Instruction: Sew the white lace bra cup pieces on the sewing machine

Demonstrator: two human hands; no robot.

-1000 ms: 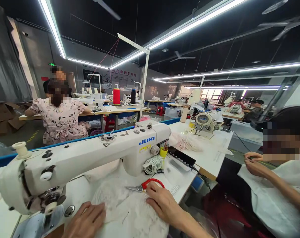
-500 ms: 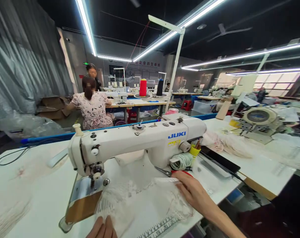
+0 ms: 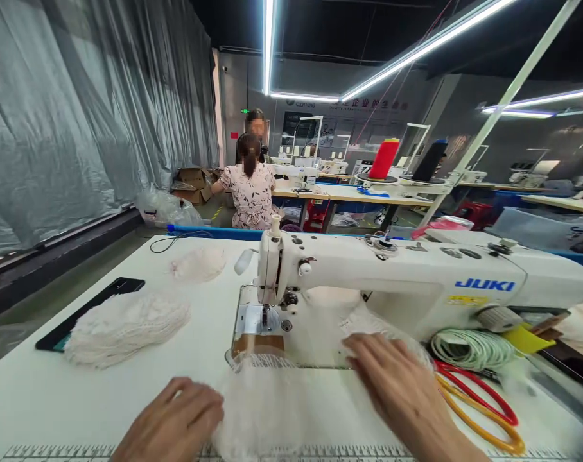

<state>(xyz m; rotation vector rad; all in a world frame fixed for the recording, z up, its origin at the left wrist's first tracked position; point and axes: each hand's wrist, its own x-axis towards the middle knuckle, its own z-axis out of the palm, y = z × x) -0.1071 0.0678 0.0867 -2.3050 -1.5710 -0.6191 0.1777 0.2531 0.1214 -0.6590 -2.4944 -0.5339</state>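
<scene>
Sheer white fabric [image 3: 277, 404] lies flat on the table [image 3: 41, 410], between the two hands and reaching forward from them to the needle plate [image 3: 253, 321] of the white sewing machine [image 3: 417, 276]. The right hand [image 3: 397, 385] rests palm down on the fabric's right part, fingers [image 3: 363, 350] extended and apart, clamping nothing. The left hand [image 3: 173, 420] lies knuckles up at the fabric's left edge, fingers bent. Blur hides whether they pinch the cloth. Just right of the right hand lie red and yellow looped handles [image 3: 484, 410], and beyond them a coil of pale cord [image 3: 469, 348] and a yellow cup [image 3: 525, 338]. Forward and left of the left hand sit a heap of white lace [image 3: 122, 324] and, partly beneath it, a dark flat device [image 3: 94, 305].
</scene>
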